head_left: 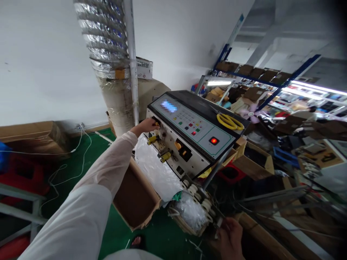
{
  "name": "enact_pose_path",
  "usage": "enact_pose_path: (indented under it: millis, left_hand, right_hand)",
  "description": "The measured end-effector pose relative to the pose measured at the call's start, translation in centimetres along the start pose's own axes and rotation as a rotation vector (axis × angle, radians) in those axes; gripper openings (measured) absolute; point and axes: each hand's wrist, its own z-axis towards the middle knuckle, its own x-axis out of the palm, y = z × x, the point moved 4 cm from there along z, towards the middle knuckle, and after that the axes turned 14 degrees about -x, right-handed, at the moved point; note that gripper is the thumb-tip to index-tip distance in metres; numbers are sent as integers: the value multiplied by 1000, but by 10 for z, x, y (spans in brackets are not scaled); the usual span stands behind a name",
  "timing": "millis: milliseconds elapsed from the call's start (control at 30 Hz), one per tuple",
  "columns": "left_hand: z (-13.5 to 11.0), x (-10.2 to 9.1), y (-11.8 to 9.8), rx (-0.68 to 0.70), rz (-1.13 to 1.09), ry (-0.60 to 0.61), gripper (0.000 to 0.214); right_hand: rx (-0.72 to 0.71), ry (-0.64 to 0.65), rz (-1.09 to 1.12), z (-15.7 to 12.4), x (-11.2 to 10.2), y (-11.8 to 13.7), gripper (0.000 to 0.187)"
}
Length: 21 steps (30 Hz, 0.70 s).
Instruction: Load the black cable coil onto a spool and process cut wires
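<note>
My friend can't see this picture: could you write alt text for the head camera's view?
A person's left hand is at the front of a machine with a lit screen; the right hand is lower, near white rollers. Yellow-handled scissors lie on top.

Dim | tube lamp (219, 83) glares | right edge stretched (corner black) | shelving (303, 68) seemingly blurred

Green floor (115, 234) under a cardboard box (132, 196) (open-topped)
</note>
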Motion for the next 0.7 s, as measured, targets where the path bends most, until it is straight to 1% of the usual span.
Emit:
enact_pose_path:
  millis: [100,200,267,333,400,467,533,600,700]
  left_hand:
    - [-2,-6,-5,26,85,-43,21]
    - [-11,-15,-8,38,139,-82,26]
    - [-19,-26,-12,42,143,-152,31]
    - [-26,-38,-24,81,125,-257,35]
    - [-32,-44,-42,171,134,-325,42]
    - [-36,-44,-63,268,180,-329,47]
    - [-38,-40,-78,310,219,-317,47]
    - [-38,-35,-88,335,236,-311,47]
    - [-38,-29,-95,387,266,-283,48]
  right_hand:
    - [28,-9,4,2,-1,-1,47]
    - [63,4,80,0,2,4,48]
    - [61,5,113,-2,5,12,48]
    - [32,-5,103,-5,7,21,49]
    - [11,-22,77,-7,9,29,49]
    - [9,-41,58,-9,8,34,48]
    - [14,-51,51,-11,6,35,45]
    - [20,-49,52,-13,4,33,46]
    - [25,-64,57,-18,1,26,49]
